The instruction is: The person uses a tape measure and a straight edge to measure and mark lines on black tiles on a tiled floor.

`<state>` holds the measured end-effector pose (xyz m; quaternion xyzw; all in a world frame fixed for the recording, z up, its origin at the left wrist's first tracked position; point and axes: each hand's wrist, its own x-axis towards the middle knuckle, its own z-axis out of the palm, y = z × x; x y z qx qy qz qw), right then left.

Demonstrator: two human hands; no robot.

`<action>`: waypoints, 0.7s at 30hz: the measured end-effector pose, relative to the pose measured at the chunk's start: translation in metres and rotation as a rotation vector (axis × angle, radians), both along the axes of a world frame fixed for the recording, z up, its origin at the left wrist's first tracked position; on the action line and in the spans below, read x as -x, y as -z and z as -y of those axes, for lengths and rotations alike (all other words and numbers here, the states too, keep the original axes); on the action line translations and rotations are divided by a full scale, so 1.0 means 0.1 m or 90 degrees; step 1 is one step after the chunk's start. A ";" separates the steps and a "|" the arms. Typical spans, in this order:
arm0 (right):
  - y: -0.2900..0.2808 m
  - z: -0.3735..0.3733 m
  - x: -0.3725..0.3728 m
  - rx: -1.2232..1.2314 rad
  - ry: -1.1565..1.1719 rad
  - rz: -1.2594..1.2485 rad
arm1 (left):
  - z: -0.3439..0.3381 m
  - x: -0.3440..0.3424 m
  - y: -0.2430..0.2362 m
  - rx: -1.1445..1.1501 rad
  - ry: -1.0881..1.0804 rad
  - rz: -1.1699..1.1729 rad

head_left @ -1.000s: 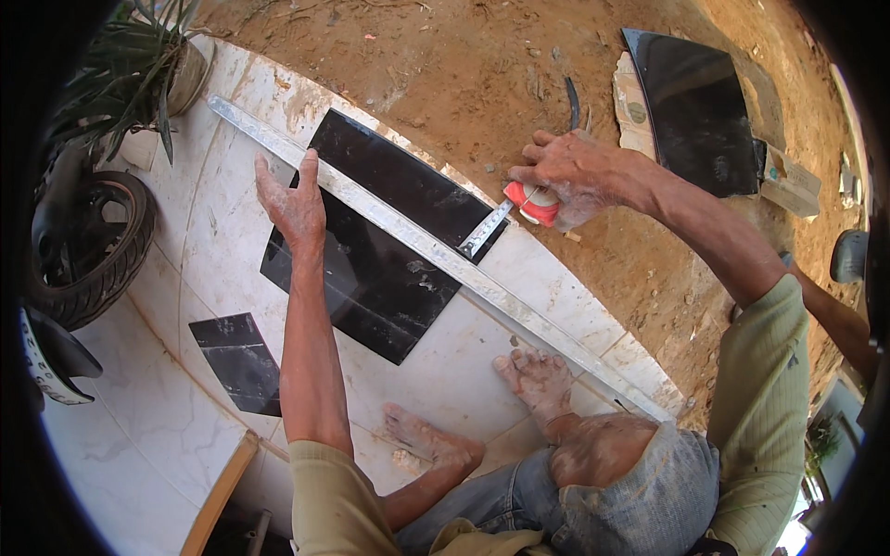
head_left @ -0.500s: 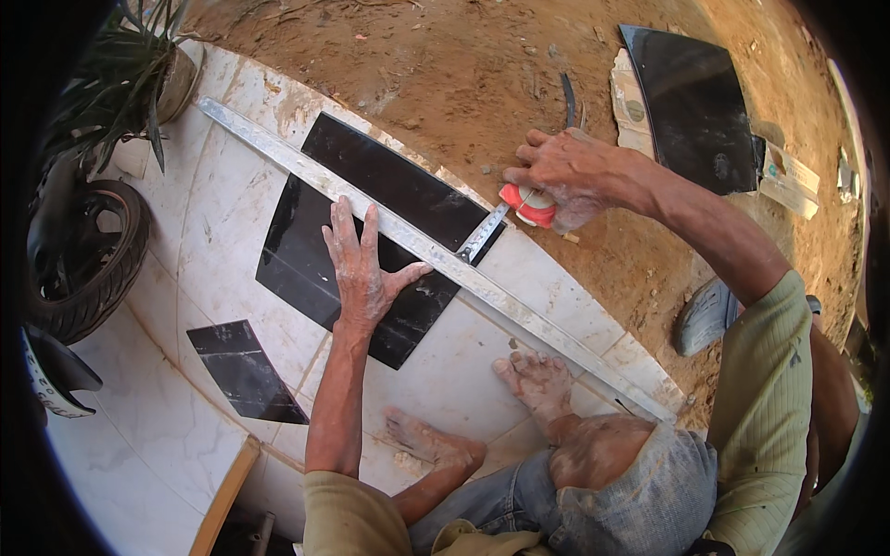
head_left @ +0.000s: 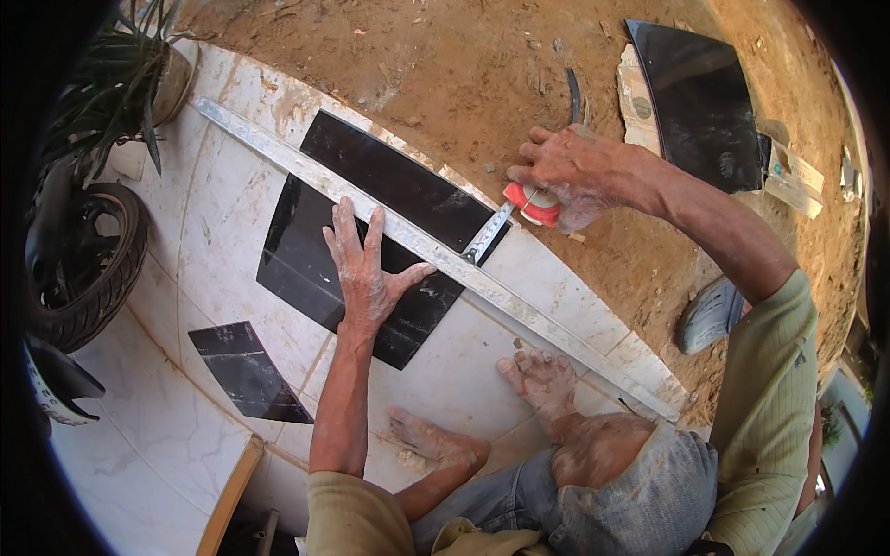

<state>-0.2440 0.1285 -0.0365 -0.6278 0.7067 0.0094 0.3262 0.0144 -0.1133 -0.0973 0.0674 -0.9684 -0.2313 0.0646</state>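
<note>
A long pale metal straightedge (head_left: 422, 246) lies diagonally across a black tile (head_left: 399, 181), which shows on both sides of it. My left hand (head_left: 362, 273) rests with its fingers spread, fingertips on the straightedge and thumb over the black surface. With my right hand (head_left: 579, 176) I grip a red tape measure (head_left: 533, 204) just past the tile's far right edge. Its light metal blade (head_left: 489, 233) stretches over the tile, its dark tip beside the straightedge. The right hand's fingers partly hide the case.
A smaller black tile piece (head_left: 248, 371) lies on the white tiled floor (head_left: 236, 218). Left are a motorcycle wheel (head_left: 93, 264) and a potted plant (head_left: 171, 83). A large black tile (head_left: 700, 102) lies on the dirt at right, beyond a grey shoe (head_left: 712, 315). My bare foot (head_left: 542, 385) is near the straightedge.
Both hands hold nearly the same places. The whole view has shifted very slightly; the straightedge, tile and tape measure keep their positions relative to each other.
</note>
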 end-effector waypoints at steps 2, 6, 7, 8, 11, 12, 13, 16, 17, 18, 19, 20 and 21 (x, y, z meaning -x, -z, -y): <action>-0.02 0.02 0.00 -0.014 -0.004 0.000 | 0.00 -0.01 0.01 -0.002 -0.002 0.003; -0.07 0.06 -0.02 -0.044 -0.001 -0.020 | 0.01 -0.01 0.00 -0.006 -0.004 0.002; -0.06 0.06 -0.02 -0.043 0.000 -0.019 | 0.01 -0.02 -0.01 -0.005 -0.004 0.003; -0.05 0.04 -0.01 -0.020 -0.007 -0.014 | 0.00 -0.01 0.00 -0.003 -0.004 0.004; -0.05 0.03 0.01 -0.001 -0.003 0.003 | 0.00 -0.01 0.00 -0.005 -0.004 0.004; -0.05 0.02 0.01 -0.004 0.007 0.015 | 0.00 -0.01 0.00 -0.008 -0.005 0.004; -0.05 0.01 0.01 -0.006 0.009 0.015 | 0.00 0.00 0.01 -0.010 -0.002 0.004; -0.05 0.01 0.01 0.022 0.000 0.011 | 0.01 -0.01 0.00 -0.007 -0.004 0.003; -0.04 0.02 0.01 0.026 -0.004 0.013 | 0.01 -0.01 0.00 -0.006 -0.005 0.002; -0.04 0.02 0.01 0.031 -0.007 0.015 | 0.00 -0.01 0.00 -0.004 -0.007 0.001; -0.01 0.00 0.01 0.029 -0.005 0.015 | 0.00 -0.01 0.00 -0.006 -0.005 0.001; 0.02 -0.01 0.00 0.051 0.000 0.016 | 0.00 -0.01 0.00 -0.005 -0.006 0.000; 0.05 -0.03 0.00 0.072 0.005 0.017 | 0.00 -0.01 0.00 -0.005 -0.006 -0.001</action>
